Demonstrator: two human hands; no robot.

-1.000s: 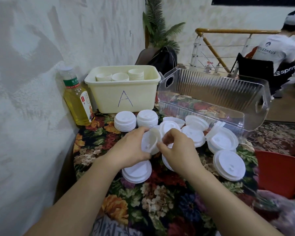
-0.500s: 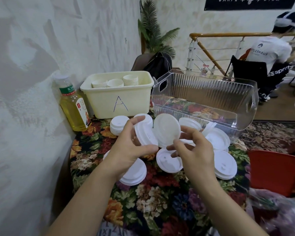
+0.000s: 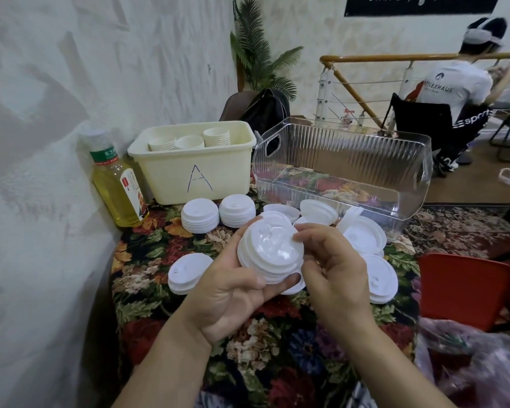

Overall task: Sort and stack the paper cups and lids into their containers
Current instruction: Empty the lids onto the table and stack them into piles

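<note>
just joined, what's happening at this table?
A person is sorting white cup lids. The left hand grips a small stack of lids above the table while the right hand touches its edge. Paper cups sit stacked in the yellow bin marked A. The clear bin holds nothing; more lids lie in stacks on the tablecloth.

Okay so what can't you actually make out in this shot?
Head view only:
- Count of lids in the held stack: left hand and right hand cover its edges.
- Cup stacks: bin A hides all but the rims.
- Bottle label: too small.
</note>
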